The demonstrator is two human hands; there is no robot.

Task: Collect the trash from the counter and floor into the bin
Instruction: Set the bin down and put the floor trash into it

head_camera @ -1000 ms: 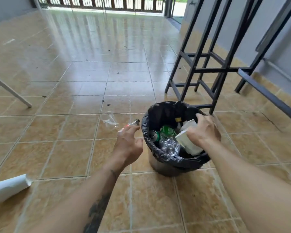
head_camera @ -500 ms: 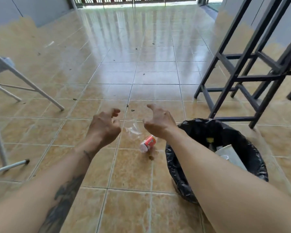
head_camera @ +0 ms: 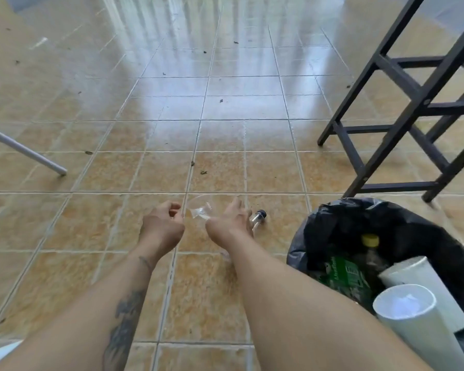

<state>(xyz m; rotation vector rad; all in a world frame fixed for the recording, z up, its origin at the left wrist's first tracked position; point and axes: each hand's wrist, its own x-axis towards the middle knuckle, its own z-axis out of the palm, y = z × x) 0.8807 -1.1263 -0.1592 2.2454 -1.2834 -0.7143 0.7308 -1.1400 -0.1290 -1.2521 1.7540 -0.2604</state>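
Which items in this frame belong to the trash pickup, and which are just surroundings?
Job items: clear plastic cup on the floor, small bottle, bin, left hand, right hand.
Surroundings: black stools, white furniture leg.

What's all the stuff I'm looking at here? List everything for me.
Bin: one, black liner, lower right on the floor.
White cups: two, white, inside the bin.
Green-labelled bottle: one, inside the bin.
Yellow-capped bottle: one, inside the bin.
Clear plastic cup: one, transparent, on the floor between the hands.
Small bottle: one, clear with dark cap, lying just past the right hand.
Black frame: dark metal, upper right.
White leg: one, left edge.
Floor: tan tiles, small debris.
Left hand: empty, fingers curled.
Right hand: empty, open.
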